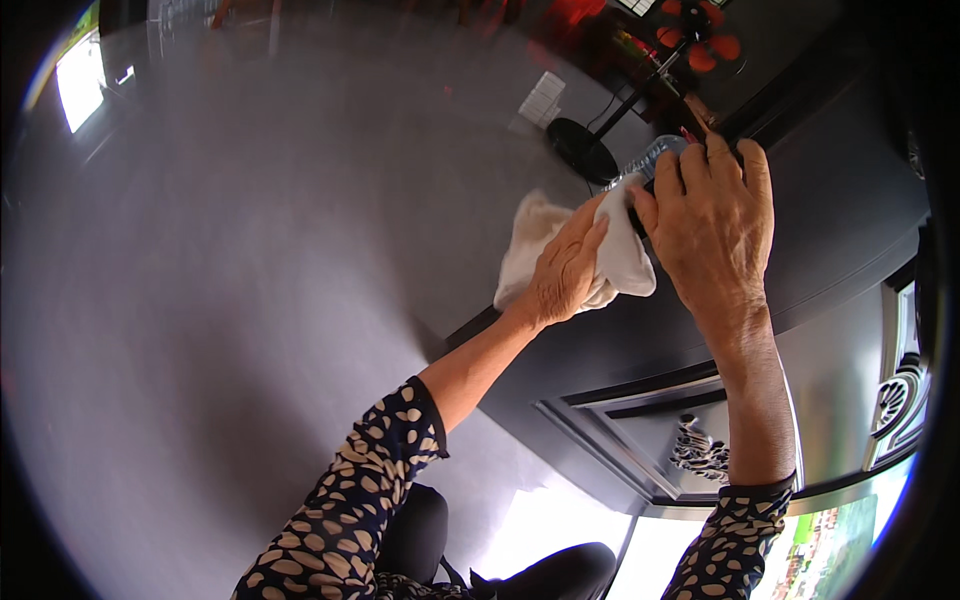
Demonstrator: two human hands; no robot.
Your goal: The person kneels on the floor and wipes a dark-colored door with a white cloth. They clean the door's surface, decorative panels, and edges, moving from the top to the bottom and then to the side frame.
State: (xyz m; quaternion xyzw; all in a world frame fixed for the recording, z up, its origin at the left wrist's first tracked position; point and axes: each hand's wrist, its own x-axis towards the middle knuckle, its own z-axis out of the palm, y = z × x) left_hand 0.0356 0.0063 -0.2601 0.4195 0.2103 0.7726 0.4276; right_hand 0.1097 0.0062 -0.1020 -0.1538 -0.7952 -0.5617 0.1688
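My left hand (568,268) is closed on a white cloth (626,252), which bunches out on both sides of its fingers. The cloth lies against the edge of a dark door (640,335) with a carved ornament in its panel. Just to the right, my right hand (715,215) grips the same door edge. Its fingers bend over the edge and its thumb is close to the cloth. A small black part (638,222) shows between the thumb and the cloth; I cannot make out its kind. The right fingertips are partly hidden.
Beyond the door edge stands a fan (700,35) with red blades and a round black base (582,150). A clear plastic bottle (652,152) shows close behind my right hand. Smooth grey floor (230,270) stretches to the left. Bright light falls near my knees.
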